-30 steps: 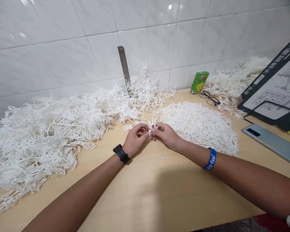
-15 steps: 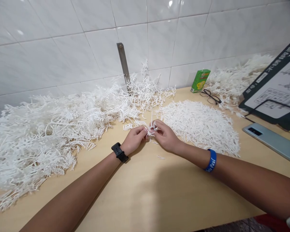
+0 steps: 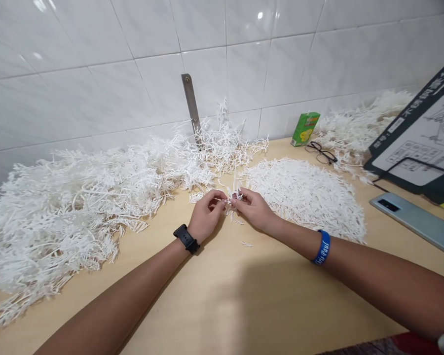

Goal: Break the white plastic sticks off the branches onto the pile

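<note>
Since half a second ago, the left hand [image 3: 205, 217] has been drawn slightly back from the right hand [image 3: 258, 211], and its thumb and forefinger have been loosened from a tight pinch into a rounder loop.

From the head view, a branched white piece [image 3: 235, 191] is held upright between the right thumb and fingers, which are closed narrowly on it. It is positioned between the two hands, just above the table [image 3: 207, 305]. Thin white strands are seen at the left fingertips, but whether they are gripped cannot be told.

Much appears to have been done: a broad low pile [image 3: 307, 197] of small, separate pieces is spread just beyond the right hand. More seems to be left: a large tangled heap [image 3: 81, 197] of longer branched strands is banked along the tiled wall [image 3: 107, 93] to the left, and another white heap [image 3: 362, 123] is seen behind the glasses [image 3: 321, 152]. A few loose bits [image 3: 246, 244] are scattered on the table nearer the camera, well apart from the phone [image 3: 418, 222].
</note>
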Demonstrator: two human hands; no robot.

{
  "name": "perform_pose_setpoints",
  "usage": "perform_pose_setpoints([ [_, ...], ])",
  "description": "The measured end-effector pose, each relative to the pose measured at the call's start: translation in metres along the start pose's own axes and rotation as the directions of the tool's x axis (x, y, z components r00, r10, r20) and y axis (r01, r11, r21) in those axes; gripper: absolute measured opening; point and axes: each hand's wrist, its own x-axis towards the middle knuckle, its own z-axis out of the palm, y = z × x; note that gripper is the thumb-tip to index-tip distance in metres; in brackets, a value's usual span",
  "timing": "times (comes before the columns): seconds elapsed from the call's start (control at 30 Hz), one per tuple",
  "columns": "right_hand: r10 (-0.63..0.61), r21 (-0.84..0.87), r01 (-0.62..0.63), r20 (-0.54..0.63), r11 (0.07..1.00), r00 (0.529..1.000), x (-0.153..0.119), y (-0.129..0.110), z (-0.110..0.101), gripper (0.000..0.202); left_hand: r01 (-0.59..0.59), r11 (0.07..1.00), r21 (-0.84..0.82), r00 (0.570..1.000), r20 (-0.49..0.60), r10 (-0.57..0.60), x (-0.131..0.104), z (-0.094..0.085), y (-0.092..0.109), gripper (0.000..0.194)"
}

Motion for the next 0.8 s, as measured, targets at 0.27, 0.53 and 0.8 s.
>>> perform_pose_setpoints([
  [0.27,0.094,0.130,-0.091,-0.017,0.987,0.995,0.0032,-0.0033,-0.0026,0.035,-0.144,0.969,0.200,0.989,0.019,0.143,-0.0040,0.0056,0.0016,0.024],
  [0.53,0.085,0.138,-0.090,0.042,0.986,0.996,0.0023,-0.0039,-0.0024,0.033,-0.166,0.946,0.278,0.985,0.011,0.170,-0.0029,0.0016,-0.0042,0.018],
  [0.8,0.132,0.178,-0.140,0.058,0.974,0.990,0.0023,-0.0093,-0.0023,0.028,-0.285,0.890,0.356,0.946,-0.043,0.321,-0.0046,0.0013,-0.0005,0.018],
])
